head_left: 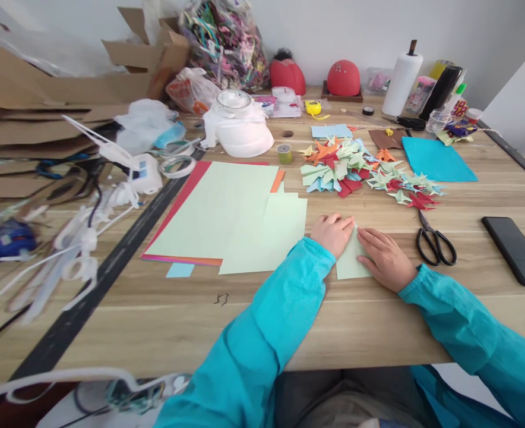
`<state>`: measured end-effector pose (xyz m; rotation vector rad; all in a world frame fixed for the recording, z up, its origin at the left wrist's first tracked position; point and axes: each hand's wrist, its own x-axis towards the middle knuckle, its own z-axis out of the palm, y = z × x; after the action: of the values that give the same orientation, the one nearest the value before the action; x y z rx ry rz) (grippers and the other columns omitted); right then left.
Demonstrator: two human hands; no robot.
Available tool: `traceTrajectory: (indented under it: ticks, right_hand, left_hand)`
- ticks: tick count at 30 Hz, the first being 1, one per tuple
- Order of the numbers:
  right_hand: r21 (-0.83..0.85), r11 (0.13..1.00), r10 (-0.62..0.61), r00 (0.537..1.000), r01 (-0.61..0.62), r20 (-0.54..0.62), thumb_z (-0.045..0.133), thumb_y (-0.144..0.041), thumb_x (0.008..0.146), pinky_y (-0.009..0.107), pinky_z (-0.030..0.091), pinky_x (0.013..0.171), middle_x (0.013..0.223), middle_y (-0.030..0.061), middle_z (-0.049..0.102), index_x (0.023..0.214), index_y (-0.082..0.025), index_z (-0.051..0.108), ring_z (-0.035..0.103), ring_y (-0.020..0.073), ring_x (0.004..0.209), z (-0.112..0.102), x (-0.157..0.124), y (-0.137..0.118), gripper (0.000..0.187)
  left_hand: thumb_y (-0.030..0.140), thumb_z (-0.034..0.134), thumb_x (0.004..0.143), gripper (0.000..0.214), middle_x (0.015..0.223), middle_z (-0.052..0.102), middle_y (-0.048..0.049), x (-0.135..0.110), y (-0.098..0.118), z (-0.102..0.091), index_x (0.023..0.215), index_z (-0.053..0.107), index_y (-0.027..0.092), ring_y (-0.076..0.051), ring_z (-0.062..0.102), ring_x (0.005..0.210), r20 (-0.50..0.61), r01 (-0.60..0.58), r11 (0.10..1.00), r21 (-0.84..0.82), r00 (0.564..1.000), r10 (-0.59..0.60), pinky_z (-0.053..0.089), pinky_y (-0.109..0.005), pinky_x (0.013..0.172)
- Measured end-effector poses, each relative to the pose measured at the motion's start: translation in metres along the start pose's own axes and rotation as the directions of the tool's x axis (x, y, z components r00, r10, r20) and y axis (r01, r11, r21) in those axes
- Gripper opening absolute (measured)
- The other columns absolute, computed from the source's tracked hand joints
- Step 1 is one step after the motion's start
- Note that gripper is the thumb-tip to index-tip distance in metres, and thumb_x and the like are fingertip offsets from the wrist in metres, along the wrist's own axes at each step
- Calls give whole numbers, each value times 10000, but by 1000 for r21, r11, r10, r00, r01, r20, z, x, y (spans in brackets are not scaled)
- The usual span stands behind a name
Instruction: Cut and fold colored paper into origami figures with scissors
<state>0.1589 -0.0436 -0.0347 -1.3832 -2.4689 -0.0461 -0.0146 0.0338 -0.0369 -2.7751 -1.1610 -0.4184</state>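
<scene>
A small pale green paper sheet (352, 268) lies on the table in front of me, partly hidden under my hands. My left hand (334, 233) rests on its upper left side, fingers stretched out flat toward the top edge. From the right, my right hand (385, 255) lies on the same sheet with its fingers extended and its thumb below them. The two sets of fingertips nearly meet near the top of the paper. Just right of my right hand are black-handled scissors (436, 241). Larger pale green sheets (213, 208) are stacked to the left, over red and orange ones.
Folded paper pieces in several colours (338, 163) are heaped beyond my hands. A turquoise sheet (438, 159) lies behind the scissors, and a phone (516, 249) at the right. Cables (79, 255), a glue gun (6, 244) and cardboard (35, 83) crowd the left side.
</scene>
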Motion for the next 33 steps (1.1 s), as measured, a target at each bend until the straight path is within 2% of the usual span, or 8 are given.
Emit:
traceTrajectory:
  ticks: [5, 13, 23, 33]
  right_hand:
    - [-28, 1000, 7, 1000, -7, 18, 428, -316, 927, 472, 411, 1024, 1349, 159, 513, 1294, -55, 504, 427, 306, 1262, 0, 0, -2, 457]
    - [-57, 998, 11, 1000, -9, 21, 424, -305, 929, 472, 409, 1020, 1352, 144, 515, 1300, -84, 510, 430, 304, 1259, -1, 0, -5, 441]
    - [-113, 993, 20, 998, -13, 67, 440, -327, 925, 453, 386, 1035, 1357, 153, 508, 1292, -61, 514, 422, 302, 1266, -5, 2, -8, 459]
    - [-130, 991, 45, 993, -31, 105, 434, -342, 932, 482, 362, 1026, 1383, 129, 489, 1311, -113, 499, 419, 286, 1278, -9, 3, -10, 448]
  left_hand:
    - [210, 398, 942, 303, 1266, 606, 31, 0, 0, -1, 1123, 638, 244, -209, 537, 1071, 11, 6, 1000, 9, 1000, -6, 430, -377, 777]
    - [202, 393, 941, 307, 1268, 605, 26, 0, 0, 0, 1125, 635, 243, -206, 533, 1076, 2, 4, 1000, 7, 1000, -4, 427, -386, 777]
    - [202, 380, 943, 318, 1284, 593, 29, 0, 1, -2, 1143, 625, 230, -211, 522, 1092, 40, 4, 1000, 4, 999, -4, 432, -397, 798]
    - [187, 373, 938, 325, 1293, 586, 14, 1, 2, -4, 1142, 622, 231, -216, 521, 1089, 57, 3, 1000, 23, 998, -4, 434, -394, 795]
